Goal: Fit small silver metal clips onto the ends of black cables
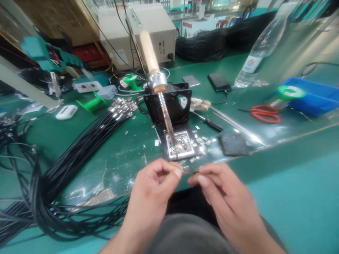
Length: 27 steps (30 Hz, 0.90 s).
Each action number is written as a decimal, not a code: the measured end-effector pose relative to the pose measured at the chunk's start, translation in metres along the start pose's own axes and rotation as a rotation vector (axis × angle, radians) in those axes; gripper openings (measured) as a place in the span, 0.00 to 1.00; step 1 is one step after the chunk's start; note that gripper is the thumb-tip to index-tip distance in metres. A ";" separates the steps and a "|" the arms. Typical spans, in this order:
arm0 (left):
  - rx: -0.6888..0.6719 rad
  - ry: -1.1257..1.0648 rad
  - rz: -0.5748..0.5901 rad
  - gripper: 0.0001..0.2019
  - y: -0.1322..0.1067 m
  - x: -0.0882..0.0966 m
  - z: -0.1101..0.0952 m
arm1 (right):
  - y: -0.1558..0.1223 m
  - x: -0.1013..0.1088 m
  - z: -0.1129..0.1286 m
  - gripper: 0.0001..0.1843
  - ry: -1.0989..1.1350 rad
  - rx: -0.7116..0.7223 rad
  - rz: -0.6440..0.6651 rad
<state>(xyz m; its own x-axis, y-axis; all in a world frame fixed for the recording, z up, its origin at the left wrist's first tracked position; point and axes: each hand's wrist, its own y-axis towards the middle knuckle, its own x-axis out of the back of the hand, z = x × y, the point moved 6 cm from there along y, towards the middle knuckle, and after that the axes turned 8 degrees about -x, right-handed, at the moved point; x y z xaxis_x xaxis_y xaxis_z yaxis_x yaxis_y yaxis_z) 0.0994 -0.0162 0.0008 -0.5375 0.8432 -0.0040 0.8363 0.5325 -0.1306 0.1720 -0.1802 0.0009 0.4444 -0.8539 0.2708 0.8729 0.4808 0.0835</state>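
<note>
My left hand [155,192] and my right hand [224,197] meet at the bench's front edge, both pinched on a small thin metal piece [188,170] between the fingertips; I cannot make out what it is. Just beyond them a soldering iron [159,81] with a wooden handle leans in a black stand, its tip down on a small black tray [182,144] littered with metal bits. A thick bundle of black cables [79,148] with metal terminal ends runs from the left toward the stand.
Red-handled scissors [265,113], a blue bin [315,95], a green tape roll [291,92], a clear bottle [261,47], a phone [219,82], a screwdriver [209,122] and a dark sponge [234,144] lie at right. A beige box [137,31] and green spools [91,103] stand behind.
</note>
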 end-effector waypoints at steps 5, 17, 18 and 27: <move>-0.007 -0.016 -0.003 0.08 -0.001 0.000 -0.001 | 0.003 -0.008 0.000 0.07 -0.061 -0.031 -0.056; -0.087 0.086 -0.050 0.07 0.002 0.001 -0.011 | 0.005 -0.006 0.031 0.08 -0.159 0.228 -0.240; -0.100 0.106 -0.057 0.07 0.002 0.001 -0.013 | 0.005 -0.008 0.035 0.09 -0.173 0.242 -0.247; -0.128 0.122 -0.081 0.06 0.002 -0.002 -0.018 | 0.012 -0.017 0.041 0.09 -0.168 0.213 -0.267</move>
<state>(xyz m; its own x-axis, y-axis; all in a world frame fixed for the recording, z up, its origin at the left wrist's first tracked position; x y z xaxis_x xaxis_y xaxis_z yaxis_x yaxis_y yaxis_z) 0.1044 -0.0158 0.0181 -0.5930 0.7958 0.1228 0.8020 0.5974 0.0012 0.1664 -0.1522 0.0362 0.1525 -0.9186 0.3645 0.8841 0.2916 0.3651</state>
